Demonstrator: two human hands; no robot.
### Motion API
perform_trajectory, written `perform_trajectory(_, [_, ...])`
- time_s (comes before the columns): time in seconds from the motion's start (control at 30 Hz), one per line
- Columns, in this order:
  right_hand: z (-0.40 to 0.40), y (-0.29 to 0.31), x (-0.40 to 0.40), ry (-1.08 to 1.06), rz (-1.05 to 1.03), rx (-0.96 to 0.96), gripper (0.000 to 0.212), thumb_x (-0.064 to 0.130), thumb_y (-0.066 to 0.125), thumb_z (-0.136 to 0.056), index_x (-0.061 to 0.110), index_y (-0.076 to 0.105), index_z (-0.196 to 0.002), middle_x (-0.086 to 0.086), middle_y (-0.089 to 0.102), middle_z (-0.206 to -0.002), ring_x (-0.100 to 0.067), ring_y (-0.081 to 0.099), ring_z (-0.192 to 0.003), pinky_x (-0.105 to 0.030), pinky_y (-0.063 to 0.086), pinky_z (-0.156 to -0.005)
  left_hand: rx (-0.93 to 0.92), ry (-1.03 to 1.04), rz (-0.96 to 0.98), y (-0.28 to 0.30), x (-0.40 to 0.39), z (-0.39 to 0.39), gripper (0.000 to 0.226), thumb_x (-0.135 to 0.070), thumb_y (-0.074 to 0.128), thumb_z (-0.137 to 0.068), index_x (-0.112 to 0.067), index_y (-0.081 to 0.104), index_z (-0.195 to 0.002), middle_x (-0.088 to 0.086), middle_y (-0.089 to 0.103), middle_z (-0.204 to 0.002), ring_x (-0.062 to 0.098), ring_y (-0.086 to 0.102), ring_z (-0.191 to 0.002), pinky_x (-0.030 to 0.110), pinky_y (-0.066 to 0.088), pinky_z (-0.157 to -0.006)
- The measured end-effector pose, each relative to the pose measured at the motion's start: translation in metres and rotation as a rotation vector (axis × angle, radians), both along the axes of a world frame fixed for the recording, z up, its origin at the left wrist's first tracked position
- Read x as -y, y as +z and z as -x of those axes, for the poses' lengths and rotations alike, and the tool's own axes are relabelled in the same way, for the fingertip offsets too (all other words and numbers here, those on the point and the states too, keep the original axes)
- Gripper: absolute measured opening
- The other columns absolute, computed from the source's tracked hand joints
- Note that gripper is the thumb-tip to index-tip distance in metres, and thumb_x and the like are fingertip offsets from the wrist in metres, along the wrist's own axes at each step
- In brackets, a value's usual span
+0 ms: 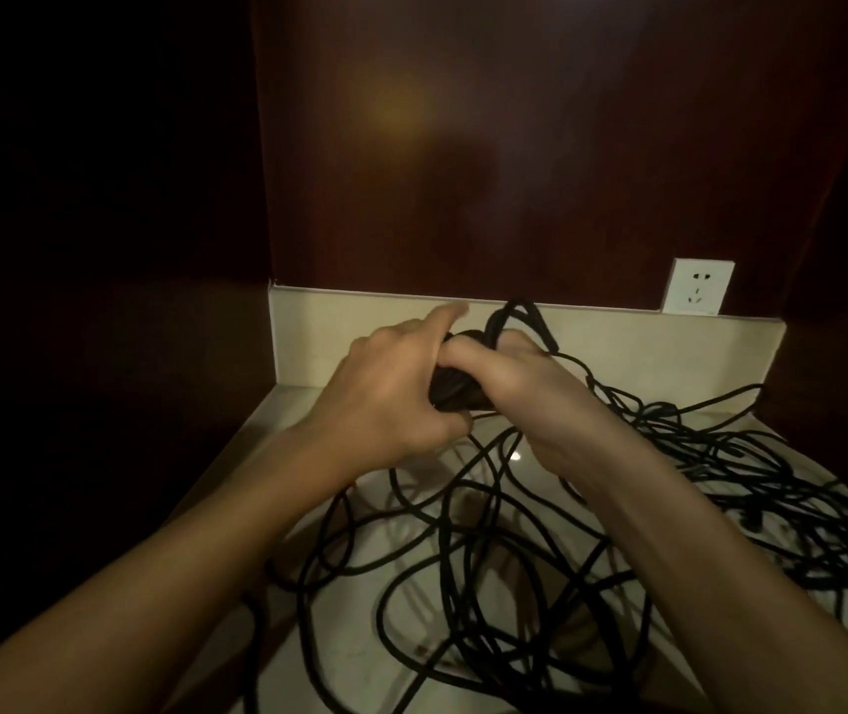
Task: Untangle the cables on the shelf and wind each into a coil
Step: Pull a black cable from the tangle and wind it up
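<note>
A tangle of black cables [540, 533] sprawls over the pale shelf top [277, 445], thickest on the right. Raised above it, a small wound bundle of black cable [455, 391] sits between both hands. My left hand [391, 389] grips the bundle from the left, its index finger sticking out toward the back wall. My right hand [519, 383] holds the bundle from the right, fingers curled over it, with a cable loop [517, 314] arching over its knuckles. Strands trail from the bundle down into the tangle.
A cream upstand [360, 322] runs along the back of the shelf under a dark wood wall. A white wall socket [698, 293] sits at the back right. The left side beyond the shelf edge is dark.
</note>
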State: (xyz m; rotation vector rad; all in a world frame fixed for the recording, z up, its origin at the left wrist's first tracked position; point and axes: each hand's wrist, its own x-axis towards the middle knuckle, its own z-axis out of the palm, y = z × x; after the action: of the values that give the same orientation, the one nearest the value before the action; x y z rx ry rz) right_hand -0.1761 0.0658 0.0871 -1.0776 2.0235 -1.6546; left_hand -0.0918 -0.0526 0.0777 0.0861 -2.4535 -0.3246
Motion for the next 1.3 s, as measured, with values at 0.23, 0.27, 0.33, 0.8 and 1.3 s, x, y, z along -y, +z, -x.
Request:
perform_trajectory(0.23, [0.018,0.010,-0.017,0.417,-0.068,0.095,0.054,0.058,0.047,-0.091,0.008,0.061,-0.107,-0.009,0.055,-0.071,-0.014,0.051,-0.060,-0.026,0.044,-0.066,0.115,-0.286,-0.512,0.007,0.016,-0.016,0.058,-0.023,0.075,-0.071,-0.024,0.059,-0.127,0.000,0.070,-0.100,0.017,0.069,-0.090,0.032,0.057,-0.077])
perform_trajectory(0.27, [0.023,0.011,-0.021,0.428,-0.053,0.103,0.055,0.055,0.049,-0.089,0.005,0.058,-0.110,-0.008,0.046,-0.062,-0.012,0.043,-0.052,-0.024,0.042,-0.063,0.117,-0.283,-0.609,0.009,0.020,-0.021,0.050,-0.017,0.072,-0.072,-0.024,0.062,-0.121,0.003,0.070,-0.096,0.019,0.068,-0.086,0.028,0.055,-0.072])
perform_trajectory(0.33, [0.031,0.012,-0.029,0.389,-0.008,0.028,0.046,0.043,0.057,-0.090,0.001,0.059,-0.108,-0.002,0.034,-0.054,-0.010,0.029,-0.045,-0.023,0.039,-0.059,0.169,-0.285,-0.738,0.008,0.027,-0.031,0.039,-0.013,0.066,-0.071,-0.022,0.068,-0.109,0.000,0.068,-0.086,0.013,0.065,-0.074,0.019,0.051,-0.062])
perform_trajectory(0.8, [0.002,0.045,-0.031,0.004,0.218,-0.756,0.024,0.027,0.074,-0.087,0.013,0.062,-0.104,0.001,0.039,-0.052,-0.007,0.035,-0.049,-0.018,0.031,-0.055,0.234,0.028,-0.498,-0.020,0.031,-0.019,0.012,-0.032,0.070,-0.087,-0.025,0.062,-0.082,0.002,0.065,-0.081,0.021,0.063,-0.079,0.040,0.053,-0.079])
perform_trajectory(1.3, [0.070,-0.034,-0.021,-0.261,-0.404,-1.367,0.017,0.022,0.058,-0.089,0.014,0.066,-0.102,-0.007,0.061,-0.102,-0.031,0.058,-0.101,-0.044,0.047,-0.082,-0.086,-0.456,-0.664,-0.015,0.034,-0.040,0.023,-0.007,0.062,-0.079,-0.028,0.066,-0.086,-0.006,0.055,-0.071,0.009,0.053,-0.067,0.021,0.043,-0.064])
